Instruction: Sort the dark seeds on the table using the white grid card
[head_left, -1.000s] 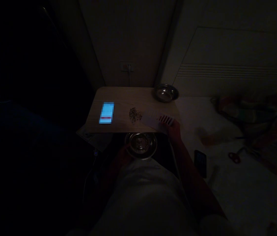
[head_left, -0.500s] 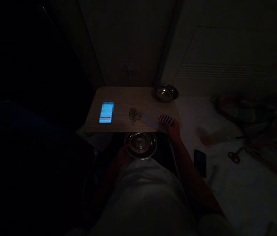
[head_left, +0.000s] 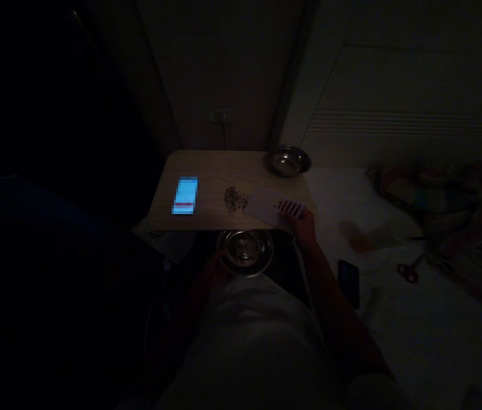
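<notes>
The room is very dark. My right hand (head_left: 302,221) is closed on the near corner of a white card (head_left: 269,204) that lies on a small wooden table (head_left: 215,171). A little pile of dark grains (head_left: 234,199) sits just left of the card. My left hand (head_left: 213,267) holds a steel bowl (head_left: 245,251) by its left rim, below the table's near edge and over my lap. Its fingers are mostly lost in shadow.
A lit phone (head_left: 185,195) lies on the table's left part. A second steel bowl (head_left: 289,160) stands at its far right corner. On the white bed to the right lie a dark phone (head_left: 348,282), red-handled scissors (head_left: 407,271) and crumpled cloth (head_left: 446,199).
The card has shifted very slightly under my right hand. The bowl and my left hand have stayed put.
</notes>
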Demonstrator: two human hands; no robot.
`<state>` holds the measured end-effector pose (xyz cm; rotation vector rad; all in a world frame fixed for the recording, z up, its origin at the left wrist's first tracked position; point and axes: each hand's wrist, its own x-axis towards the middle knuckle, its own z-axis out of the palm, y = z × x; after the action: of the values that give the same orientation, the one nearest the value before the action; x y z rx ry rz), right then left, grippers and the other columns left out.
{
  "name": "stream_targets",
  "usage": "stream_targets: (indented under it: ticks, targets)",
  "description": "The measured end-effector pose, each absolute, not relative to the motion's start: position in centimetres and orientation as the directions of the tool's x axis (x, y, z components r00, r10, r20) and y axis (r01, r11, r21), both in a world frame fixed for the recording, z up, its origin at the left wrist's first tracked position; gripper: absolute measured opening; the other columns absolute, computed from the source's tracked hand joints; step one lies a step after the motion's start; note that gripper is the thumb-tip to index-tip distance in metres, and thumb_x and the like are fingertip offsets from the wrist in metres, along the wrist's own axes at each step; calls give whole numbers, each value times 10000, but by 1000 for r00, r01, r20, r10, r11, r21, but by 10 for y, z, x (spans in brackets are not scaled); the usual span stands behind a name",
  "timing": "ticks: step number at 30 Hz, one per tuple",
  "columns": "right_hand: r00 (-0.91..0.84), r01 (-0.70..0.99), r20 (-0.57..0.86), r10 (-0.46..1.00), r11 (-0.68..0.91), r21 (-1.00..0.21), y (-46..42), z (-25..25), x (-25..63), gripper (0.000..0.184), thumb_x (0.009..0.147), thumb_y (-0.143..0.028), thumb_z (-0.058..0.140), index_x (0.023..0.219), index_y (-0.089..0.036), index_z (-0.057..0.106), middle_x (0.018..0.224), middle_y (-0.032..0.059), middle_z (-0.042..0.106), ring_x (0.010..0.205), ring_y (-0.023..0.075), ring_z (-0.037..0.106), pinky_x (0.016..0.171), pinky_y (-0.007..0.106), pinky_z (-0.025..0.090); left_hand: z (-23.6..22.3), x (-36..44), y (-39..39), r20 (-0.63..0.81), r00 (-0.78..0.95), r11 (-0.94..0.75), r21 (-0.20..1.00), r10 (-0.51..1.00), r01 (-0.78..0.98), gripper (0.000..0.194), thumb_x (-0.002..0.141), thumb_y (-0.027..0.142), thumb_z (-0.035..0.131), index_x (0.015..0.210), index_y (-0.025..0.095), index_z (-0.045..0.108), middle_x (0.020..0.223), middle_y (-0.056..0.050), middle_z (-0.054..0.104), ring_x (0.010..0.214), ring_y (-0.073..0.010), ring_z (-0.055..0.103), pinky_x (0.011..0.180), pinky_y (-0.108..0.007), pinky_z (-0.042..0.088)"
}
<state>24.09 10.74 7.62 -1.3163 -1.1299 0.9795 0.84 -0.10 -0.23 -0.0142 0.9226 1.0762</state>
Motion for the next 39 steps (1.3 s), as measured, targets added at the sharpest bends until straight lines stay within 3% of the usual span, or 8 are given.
stream_targets:
  ticks: [13,25,39]
  targets:
    - [172,84,22,985,8,-996,105,82,239,333,550,-311,721,855,-181,690,829,46,716,744,204,654,682,331,511,-3,7,-1,-631,201,525,380,749,-761,341,742,231,603,1071,141,624,937,-85,710,1072,-266,587,958,-387,425]
    - [104,48,-5,995,-10,-999,100,81,237,317,573,-307,706,862,-176,692,812,42,714,722,198,651,677,323,492,-3,8,-1,-600,231,521,369,766,-769,412,767,232,572,1169,146,576,1060,-89,681,1117,-260,558,983,-393,404]
    - [74,87,-30,997,-37,-995,96,86,235,319,546,-304,732,834,-175,686,809,45,712,699,193,638,639,304,480,-2,10,-2,-587,236,513,365,775,-777,398,775,245,572,1145,98,587,1073,-109,674,1166,-272,517,1016,-402,370]
